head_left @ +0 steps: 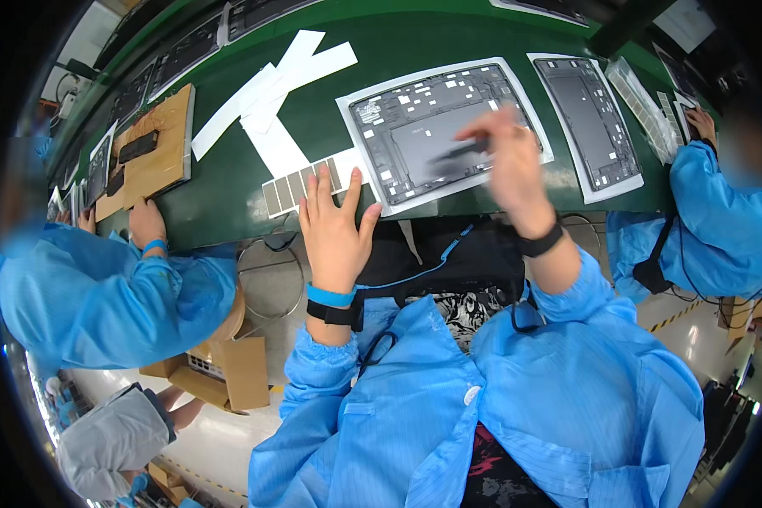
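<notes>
My left hand point(337, 233) lies with its fingers spread over a strip of grey rectangular stickers on white backing point(292, 190) at the table's near edge. Just right of it is a dark grey tablet housing point(411, 148), face up on a white sheet, with small white pieces dotted over it. Above its right half, my right hand point(516, 169) is smeared by motion. Its fingers are closed on a slim dark tool point(461, 159) pointing left over the housing; blur hides the tool's exact kind.
White paper strips point(271, 97) lie crossed on the green table point(381, 46). A second tablet housing point(584, 127) lies to the right. Co-workers in blue sit at both sides; the left one's hand point(148, 222) rests by a brown board point(165, 135). A cardboard box point(245, 372) stands below.
</notes>
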Demonstrator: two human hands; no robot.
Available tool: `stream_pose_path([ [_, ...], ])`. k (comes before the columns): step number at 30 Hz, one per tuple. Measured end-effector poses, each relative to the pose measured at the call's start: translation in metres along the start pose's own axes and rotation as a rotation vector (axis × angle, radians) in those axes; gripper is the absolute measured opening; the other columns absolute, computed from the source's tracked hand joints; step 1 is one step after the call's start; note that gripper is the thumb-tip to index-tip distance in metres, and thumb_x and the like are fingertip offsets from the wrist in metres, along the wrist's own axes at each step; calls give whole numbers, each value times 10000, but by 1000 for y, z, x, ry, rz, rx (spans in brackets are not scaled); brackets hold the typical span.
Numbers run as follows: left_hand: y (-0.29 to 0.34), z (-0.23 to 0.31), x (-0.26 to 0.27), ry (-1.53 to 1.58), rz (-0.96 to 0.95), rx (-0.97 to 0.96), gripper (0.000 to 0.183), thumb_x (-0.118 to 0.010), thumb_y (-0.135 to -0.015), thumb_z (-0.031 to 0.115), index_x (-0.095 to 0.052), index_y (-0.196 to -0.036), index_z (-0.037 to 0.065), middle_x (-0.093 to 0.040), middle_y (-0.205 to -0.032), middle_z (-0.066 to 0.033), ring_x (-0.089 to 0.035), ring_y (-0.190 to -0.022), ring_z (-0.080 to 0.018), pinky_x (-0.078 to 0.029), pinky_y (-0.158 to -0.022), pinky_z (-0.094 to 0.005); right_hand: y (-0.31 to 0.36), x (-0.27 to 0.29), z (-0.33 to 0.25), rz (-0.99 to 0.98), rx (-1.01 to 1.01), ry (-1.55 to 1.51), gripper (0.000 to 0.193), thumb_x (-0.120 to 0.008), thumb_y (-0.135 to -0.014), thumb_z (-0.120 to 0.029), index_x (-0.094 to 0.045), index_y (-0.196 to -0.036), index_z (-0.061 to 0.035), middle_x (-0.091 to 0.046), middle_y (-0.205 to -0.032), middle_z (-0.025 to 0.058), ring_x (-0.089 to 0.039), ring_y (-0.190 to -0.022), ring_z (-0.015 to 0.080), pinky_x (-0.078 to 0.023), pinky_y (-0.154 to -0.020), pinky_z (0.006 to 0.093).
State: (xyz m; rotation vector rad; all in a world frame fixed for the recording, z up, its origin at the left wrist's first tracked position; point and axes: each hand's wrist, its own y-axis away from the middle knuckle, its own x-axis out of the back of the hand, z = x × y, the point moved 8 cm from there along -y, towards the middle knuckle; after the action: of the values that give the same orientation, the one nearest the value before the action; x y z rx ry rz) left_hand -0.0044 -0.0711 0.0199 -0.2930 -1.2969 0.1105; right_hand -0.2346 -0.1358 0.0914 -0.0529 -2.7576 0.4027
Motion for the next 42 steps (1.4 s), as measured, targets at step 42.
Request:
stream_pose_path([
  [42,-51,13,1,170,106,69,415,-704,-816,223,-579,-1161,29,-450,-1351,-198,-385,-1301,-372,-289,-1028,-515,-53,-102,66,-292,-250,-437,121,-607,-932,-142,-573,-946,-27,-616,-722,31,-605,-634,85,-459,-555,213],
])
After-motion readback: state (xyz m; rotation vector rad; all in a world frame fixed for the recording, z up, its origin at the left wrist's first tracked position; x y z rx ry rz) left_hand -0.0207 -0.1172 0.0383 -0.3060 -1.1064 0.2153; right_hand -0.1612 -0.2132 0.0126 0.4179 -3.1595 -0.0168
